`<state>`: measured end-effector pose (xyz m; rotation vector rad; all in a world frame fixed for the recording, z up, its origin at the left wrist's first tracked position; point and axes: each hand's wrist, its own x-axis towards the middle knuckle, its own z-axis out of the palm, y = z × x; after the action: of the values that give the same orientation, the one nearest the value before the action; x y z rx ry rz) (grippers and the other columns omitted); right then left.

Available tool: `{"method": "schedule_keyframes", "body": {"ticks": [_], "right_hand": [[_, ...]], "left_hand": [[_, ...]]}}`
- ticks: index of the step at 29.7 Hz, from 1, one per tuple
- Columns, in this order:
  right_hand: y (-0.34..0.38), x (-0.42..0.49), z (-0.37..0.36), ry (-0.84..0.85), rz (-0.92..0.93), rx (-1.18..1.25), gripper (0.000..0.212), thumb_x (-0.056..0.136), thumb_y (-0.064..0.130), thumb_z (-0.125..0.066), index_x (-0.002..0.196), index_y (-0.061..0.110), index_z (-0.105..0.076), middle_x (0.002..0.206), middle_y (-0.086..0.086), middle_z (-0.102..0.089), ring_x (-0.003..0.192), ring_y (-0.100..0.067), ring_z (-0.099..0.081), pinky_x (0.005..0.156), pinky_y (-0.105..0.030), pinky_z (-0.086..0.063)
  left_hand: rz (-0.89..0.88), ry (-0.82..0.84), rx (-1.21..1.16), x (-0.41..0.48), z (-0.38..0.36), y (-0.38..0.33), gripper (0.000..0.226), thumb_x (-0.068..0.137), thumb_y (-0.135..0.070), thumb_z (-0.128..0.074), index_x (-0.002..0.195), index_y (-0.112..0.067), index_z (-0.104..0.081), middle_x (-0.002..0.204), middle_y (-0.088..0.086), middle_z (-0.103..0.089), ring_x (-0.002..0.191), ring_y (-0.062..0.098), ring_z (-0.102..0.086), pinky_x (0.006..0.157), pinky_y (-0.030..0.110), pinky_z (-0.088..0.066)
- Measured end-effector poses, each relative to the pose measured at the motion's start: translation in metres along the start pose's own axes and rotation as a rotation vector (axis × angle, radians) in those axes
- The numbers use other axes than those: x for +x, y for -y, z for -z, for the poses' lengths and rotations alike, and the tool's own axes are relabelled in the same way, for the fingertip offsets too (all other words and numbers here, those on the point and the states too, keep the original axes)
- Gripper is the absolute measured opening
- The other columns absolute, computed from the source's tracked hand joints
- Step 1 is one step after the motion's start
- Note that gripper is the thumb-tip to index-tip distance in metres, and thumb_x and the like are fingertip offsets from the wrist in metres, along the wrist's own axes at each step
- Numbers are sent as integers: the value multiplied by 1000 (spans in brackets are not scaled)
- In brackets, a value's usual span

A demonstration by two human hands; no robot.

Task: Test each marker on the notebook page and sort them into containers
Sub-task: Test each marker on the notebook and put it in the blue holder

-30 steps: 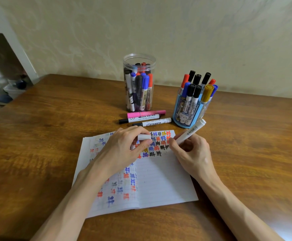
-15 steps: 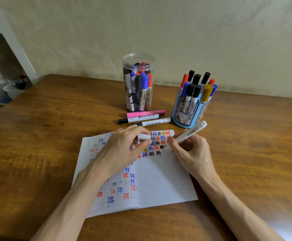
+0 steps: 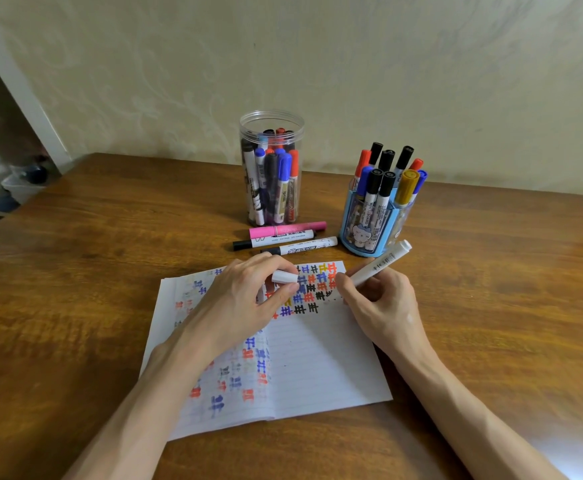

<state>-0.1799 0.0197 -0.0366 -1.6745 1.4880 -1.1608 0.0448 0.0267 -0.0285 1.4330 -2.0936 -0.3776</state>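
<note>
Head view: white marker [image 3: 380,268] slants up-right from grip of right hand [image 3: 383,306].

Dim, warm indoor light.
Glare is seen on the table [image 3: 491,306] at lower right; the left edge is blurred and bent.

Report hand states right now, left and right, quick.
Left hand: closed, pinching the white cap.
Right hand: closed, gripping the white marker over the notebook page.
</note>
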Motion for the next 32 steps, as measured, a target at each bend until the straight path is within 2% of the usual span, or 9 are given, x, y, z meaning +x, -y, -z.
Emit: {"method": "schedule_keyframes", "body": {"ticks": [7, 12, 16, 20, 22, 25, 28, 32], "right_hand": [[-1, 0, 1, 55, 21, -53, 17, 92, 25, -77, 79, 21, -66, 79, 6, -75, 77, -9, -74, 61, -26, -60], [-3, 1, 1, -5, -39, 5, 17, 92, 31, -75, 83, 18, -69, 81, 1, -77, 79, -18, -75, 68, -42, -64], [-2, 0, 1, -5, -23, -14, 18, 93, 32, -75, 84, 17, -69, 77, 4, -74, 74, -15, -72, 62, -34, -61], [-3, 1, 1, 52, -7, -49, 18, 92, 29, -75, 82, 18, -67, 79, 1, -73, 78, -18, -72, 63, -38, -61], [-4, 2, 0, 81, -24, -54, 17, 92, 28, -76, 82, 18, -67, 81, 0, -74, 80, -16, -73, 65, -40, -62], [0, 1, 1, 62, -12, 32, 15, 94, 27, -75, 85, 16, -70, 81, 0, -76, 77, -14, -75, 64, -34, -63], [9, 0, 7, 41, 18, 243, 13, 97, 19, -74, 92, 7, -72, 74, 1, -74, 64, -8, -67, 58, -20, -53], [15, -2, 9, 90, 17, 405, 17, 96, 26, -74, 99, 9, -71, 74, -9, -72, 62, -20, -65, 56, -24, -51]], "left_hand": [[-7, -9, 4, 1, -1, 2, 20, 97, -44, -63, 114, -33, -63, 106, -20, -62, 96, -4, -56, 78, 12, -39], [-15, -17, -19, 0, -1, 2, 19, 97, -41, -64, 114, -31, -64, 104, -22, -61, 96, -5, -56, 83, 13, -38], [-10, -16, -27, 0, 0, 1, 20, 98, -40, -65, 116, -31, -64, 108, -22, -62, 96, -9, -55, 83, 12, -37], [21, 0, -71, 0, 1, 2, 24, 96, -36, -69, 119, -36, -62, 114, -26, -63, 99, -2, -62, 79, 16, -52], [19, -12, -108, 1, 1, 3, 27, 93, -35, -72, 119, -36, -63, 112, -24, -67, 104, -4, -64, 78, 12, -54], [20, -22, -131, 1, 1, 3, 28, 90, -39, -73, 116, -33, -67, 110, -23, -70, 104, -7, -64, 76, 9, -54], [1, -21, -152, 1, 0, 1, 26, 89, -44, -69, 113, -34, -68, 106, -25, -69, 104, -12, -63, 77, 14, -57], [-4, -11, -177, 0, 0, 0, 24, 90, -44, -69, 112, -35, -67, 104, -26, -69, 104, -13, -62, 78, 15, -57]]}}
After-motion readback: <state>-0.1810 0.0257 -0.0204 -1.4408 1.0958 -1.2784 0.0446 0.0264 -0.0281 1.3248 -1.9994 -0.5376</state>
